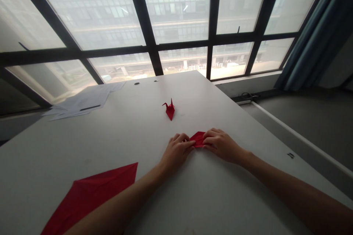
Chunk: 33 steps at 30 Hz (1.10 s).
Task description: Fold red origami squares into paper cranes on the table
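Observation:
A small folded piece of red paper (198, 138) lies on the white table (132, 143) between my hands. My left hand (176, 150) pinches its left end with curled fingers. My right hand (220, 144) presses on its right side, fingers bent over the paper. Most of the piece is hidden under my fingers. Farther back on the table stands a finished red paper crane (169, 109), apart from both hands.
A large flat red paper sheet (91, 194) lies at the near left. White papers (82, 102) are stacked at the far left by the window. The table's right edge drops to a grey floor with a white cable channel (298, 136).

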### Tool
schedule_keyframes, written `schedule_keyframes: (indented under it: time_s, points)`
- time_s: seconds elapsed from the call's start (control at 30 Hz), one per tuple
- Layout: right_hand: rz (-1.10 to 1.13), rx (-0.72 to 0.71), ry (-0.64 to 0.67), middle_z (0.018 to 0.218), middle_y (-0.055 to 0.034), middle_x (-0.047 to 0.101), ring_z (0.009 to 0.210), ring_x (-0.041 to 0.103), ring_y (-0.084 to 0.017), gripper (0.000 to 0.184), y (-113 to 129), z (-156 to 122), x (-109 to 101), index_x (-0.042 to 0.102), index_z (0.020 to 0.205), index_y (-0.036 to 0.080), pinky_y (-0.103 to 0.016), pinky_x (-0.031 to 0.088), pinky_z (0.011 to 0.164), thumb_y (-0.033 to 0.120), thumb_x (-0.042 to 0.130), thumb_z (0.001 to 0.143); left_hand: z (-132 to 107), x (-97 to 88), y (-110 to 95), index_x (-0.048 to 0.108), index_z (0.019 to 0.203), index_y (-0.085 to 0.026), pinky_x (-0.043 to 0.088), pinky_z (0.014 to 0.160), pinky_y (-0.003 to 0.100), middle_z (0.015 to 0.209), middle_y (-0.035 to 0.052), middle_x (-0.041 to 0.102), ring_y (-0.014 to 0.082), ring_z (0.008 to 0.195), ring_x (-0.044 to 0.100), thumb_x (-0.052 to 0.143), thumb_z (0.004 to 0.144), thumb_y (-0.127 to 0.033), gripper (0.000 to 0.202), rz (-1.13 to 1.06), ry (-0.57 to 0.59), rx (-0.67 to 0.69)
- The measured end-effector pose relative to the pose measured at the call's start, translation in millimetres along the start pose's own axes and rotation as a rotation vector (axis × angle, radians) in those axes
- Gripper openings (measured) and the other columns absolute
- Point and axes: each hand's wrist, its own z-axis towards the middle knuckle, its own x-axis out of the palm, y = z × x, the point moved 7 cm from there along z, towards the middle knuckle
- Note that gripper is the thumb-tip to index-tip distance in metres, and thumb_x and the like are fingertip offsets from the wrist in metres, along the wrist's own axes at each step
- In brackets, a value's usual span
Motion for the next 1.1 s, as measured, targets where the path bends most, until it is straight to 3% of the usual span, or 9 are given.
schedule_keyframes:
  time_s: [0.2,0.37,0.47,0.53,0.63,0.87,1.0,1.1]
  points:
    - [0.058,0.108,-0.080,0.092,-0.0040,0.068,0.090,0.059,-0.018,0.015,-12,3,5,0.071,0.087,0.021,-0.031,0.044,0.084,0.020,0.057,0.094,1,-1.9,4,0.073,0.110,-0.031,0.048,0.087,0.036,0.098,0.0038,0.068,0.0213,0.094,0.058,0.053,0.097,-0.029,0.024,-0.101,-0.048,-0.033]
    - [0.040,0.156,-0.105,0.093,-0.0033,0.067,0.091,0.057,-0.018,0.011,-16,7,8,0.067,0.095,0.020,-0.029,0.044,0.084,0.014,0.061,0.088,1,-2.4,0,0.057,0.134,-0.031,0.045,0.098,0.041,0.119,0.0045,0.066,0.0226,0.109,0.058,0.048,0.098,-0.021,0.038,-0.012,-0.048,-0.030]
    - [0.017,0.145,-0.091,0.094,-0.0034,0.066,0.092,0.057,-0.018,0.011,-15,7,9,0.068,0.094,0.021,-0.029,0.044,0.084,0.014,0.059,0.090,-2,4.3,-15,0.043,0.145,-0.033,0.026,0.117,0.050,0.143,0.0039,0.053,0.0243,0.136,0.043,0.045,0.100,-0.029,0.045,0.079,0.030,0.113]
    - [0.009,0.134,-0.091,0.096,-0.0035,0.066,0.094,0.056,-0.018,0.012,-15,7,10,0.068,0.096,0.022,-0.029,0.044,0.085,0.016,0.058,0.092,-6,11.5,-20,0.032,0.152,-0.032,0.013,0.120,0.055,0.154,0.0035,0.042,0.0259,0.147,0.027,0.041,0.101,-0.041,0.052,0.115,0.112,0.183]
    - [0.000,0.129,-0.081,0.098,-0.0041,0.066,0.096,0.056,-0.018,0.014,-15,6,11,0.070,0.097,0.022,-0.030,0.044,0.087,0.018,0.057,0.093,-9,17.3,-20,0.021,0.156,-0.030,0.010,0.120,0.058,0.158,0.0042,0.033,0.0268,0.150,0.017,0.033,0.102,-0.052,0.059,0.142,0.182,0.193]
    - [-0.057,0.185,-0.059,0.100,-0.0046,0.065,0.098,0.056,-0.019,0.012,-14,7,10,0.069,0.096,0.022,-0.031,0.044,0.089,0.018,0.059,0.092,-15,14.9,-15,0.031,0.153,-0.017,0.014,0.119,0.060,0.157,0.0148,0.033,0.0316,0.150,0.018,0.029,0.099,-0.060,0.069,0.261,0.151,0.085]
    - [-0.074,0.193,-0.057,0.100,-0.0045,0.065,0.097,0.056,-0.019,0.010,-13,7,8,0.070,0.095,0.022,-0.031,0.044,0.089,0.019,0.061,0.091,-22,15.1,-8,0.042,0.146,-0.006,0.016,0.117,0.062,0.150,0.0249,0.041,0.0388,0.147,0.021,0.033,0.094,-0.066,0.080,0.334,0.084,-0.065]
    - [-0.078,0.194,-0.056,0.100,-0.0044,0.065,0.097,0.056,-0.019,0.010,-13,7,9,0.070,0.095,0.022,-0.031,0.043,0.088,0.019,0.061,0.091,-25,10.7,-3,0.045,0.143,-0.005,0.017,0.115,0.066,0.144,0.0271,0.048,0.0435,0.145,0.025,0.036,0.091,-0.069,0.083,0.366,0.000,-0.150]
